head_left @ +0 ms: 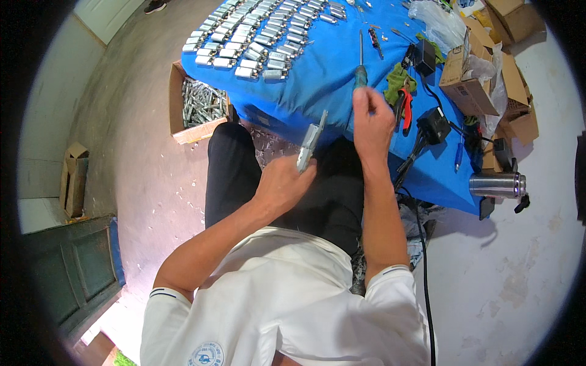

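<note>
My left hand [284, 183] is closed round a slim silver metal part [310, 141], held up above my lap with its narrow tip pointing away from me. At the table's front edge, my right hand [373, 119] has its fingers pinched at the near end of a screwdriver [361, 74] with a dark green handle. The screwdriver's long shaft lies across the blue cloth, pointing away. Beyond my left hand, many silver metal cylinders [247, 46] lie in rows on the blue-covered table [326, 64].
A cardboard box [177, 104] full of thin metal parts stands on the floor left of the table. Right of my right hand lie red-handled pliers [407, 110], black adapters [434, 125] with cables and a steel flask [497, 185]. Cardboard boxes [467, 82] line the right side.
</note>
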Demonstrator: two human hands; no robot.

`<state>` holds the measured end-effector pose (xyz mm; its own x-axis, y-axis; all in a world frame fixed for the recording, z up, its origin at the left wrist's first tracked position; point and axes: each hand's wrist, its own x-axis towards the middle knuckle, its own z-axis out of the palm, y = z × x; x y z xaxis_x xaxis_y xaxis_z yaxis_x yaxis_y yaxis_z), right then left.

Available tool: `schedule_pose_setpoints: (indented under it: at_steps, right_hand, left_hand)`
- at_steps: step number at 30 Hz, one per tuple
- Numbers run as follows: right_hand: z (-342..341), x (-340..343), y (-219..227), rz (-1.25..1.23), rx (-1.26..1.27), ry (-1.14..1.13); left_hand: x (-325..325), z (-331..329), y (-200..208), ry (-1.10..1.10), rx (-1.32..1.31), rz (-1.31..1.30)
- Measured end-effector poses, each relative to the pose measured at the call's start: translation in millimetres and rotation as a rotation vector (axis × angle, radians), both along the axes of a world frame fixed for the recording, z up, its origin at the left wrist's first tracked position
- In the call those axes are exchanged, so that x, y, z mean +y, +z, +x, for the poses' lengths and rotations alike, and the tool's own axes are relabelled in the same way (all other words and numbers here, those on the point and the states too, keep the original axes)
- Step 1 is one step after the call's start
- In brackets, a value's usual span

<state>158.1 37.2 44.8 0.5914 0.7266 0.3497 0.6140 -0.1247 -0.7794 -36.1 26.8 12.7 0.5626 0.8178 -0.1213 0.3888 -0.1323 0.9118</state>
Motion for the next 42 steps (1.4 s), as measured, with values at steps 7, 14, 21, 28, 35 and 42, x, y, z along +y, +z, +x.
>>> schedule_pose_setpoints:
  at_steps: [7,14,21,28,35,42]
  right_hand:
    - [-60,-67,-2,-0.120,0.621,0.313]
    - [-67,-112,-1,-0.090,1.023,0.403]
    - [-85,-139,7,-0.286,0.922,0.480]
    - [-102,-163,5,-0.376,0.713,0.448]
    - [-114,-179,-16,-0.169,0.557,0.273]
    - [-118,-177,-21,-0.107,0.481,0.267]
  left_hand:
    - [-28,-2,8,-0.176,-0.004,0.017]
    - [-44,-32,13,-0.383,-0.267,-0.813]
    - [-69,-55,8,-0.272,-0.302,-0.801]
    - [-83,-63,-9,-0.225,-0.335,-0.847]
    - [-99,-56,-6,-0.235,-0.294,-0.718]
    - [-99,-53,-21,-0.135,-0.365,-0.890]
